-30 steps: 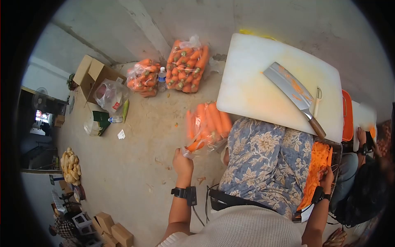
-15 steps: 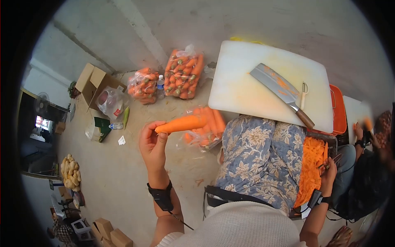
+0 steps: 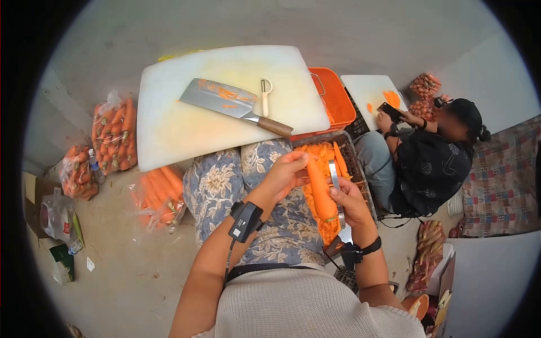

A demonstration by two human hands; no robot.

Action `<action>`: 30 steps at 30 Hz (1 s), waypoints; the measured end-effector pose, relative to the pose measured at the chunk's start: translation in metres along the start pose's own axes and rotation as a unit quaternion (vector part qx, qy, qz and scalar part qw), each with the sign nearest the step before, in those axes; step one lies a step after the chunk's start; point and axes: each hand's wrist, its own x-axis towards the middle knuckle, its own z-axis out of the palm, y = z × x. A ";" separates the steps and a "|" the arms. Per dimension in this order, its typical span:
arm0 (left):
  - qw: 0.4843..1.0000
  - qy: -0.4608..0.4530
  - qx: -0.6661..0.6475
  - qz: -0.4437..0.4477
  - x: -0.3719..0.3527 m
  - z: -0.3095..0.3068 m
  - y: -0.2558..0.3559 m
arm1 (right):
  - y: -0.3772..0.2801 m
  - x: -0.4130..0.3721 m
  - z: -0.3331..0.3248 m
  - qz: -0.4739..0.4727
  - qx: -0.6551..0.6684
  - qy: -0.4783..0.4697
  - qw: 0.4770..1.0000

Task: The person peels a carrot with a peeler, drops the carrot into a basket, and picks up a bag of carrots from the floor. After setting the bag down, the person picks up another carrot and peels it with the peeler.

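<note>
My left hand (image 3: 283, 176) pinches a large carrot (image 3: 321, 194) near its upper end and holds it slanted over my lap's right side. My right hand (image 3: 355, 207) is closed around a shiny metal peeler (image 3: 333, 173), close against the carrot's right side; part of the tool is hidden by the fingers. Beneath both hands, a dark plastic crate (image 3: 363, 179) holds a heap of orange carrot peelings (image 3: 313, 149). On the white cutting board (image 3: 163, 132) above my knees lie a cleaver (image 3: 222, 101) with orange shreds on its blade and a pale-handled peeler (image 3: 265, 98).
Bags of carrots (image 3: 114, 135) stand on the floor to the left, one bag (image 3: 159, 194) beside my knee. An orange bin (image 3: 332, 93) sits behind the board. At right, a co-worker (image 3: 431, 163) holds a phone (image 3: 390, 111) near another cutting board (image 3: 360, 84).
My view has turned right. The left hand has brought the carrot from the left side over to the crate, where it now meets the right hand with the peeler.
</note>
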 end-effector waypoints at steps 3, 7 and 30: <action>0.998 0.026 -0.036 -0.039 0.015 0.009 -0.033 | 0.011 -0.001 -0.006 0.049 -0.020 0.024 0.998; 0.991 0.062 -0.082 -0.089 0.014 -0.009 -0.070 | 0.031 0.006 -0.008 0.113 -0.042 0.113 0.986; 0.961 -0.034 -0.199 -0.191 -0.014 -0.030 -0.052 | 0.022 0.042 0.009 -0.064 -0.058 0.293 0.952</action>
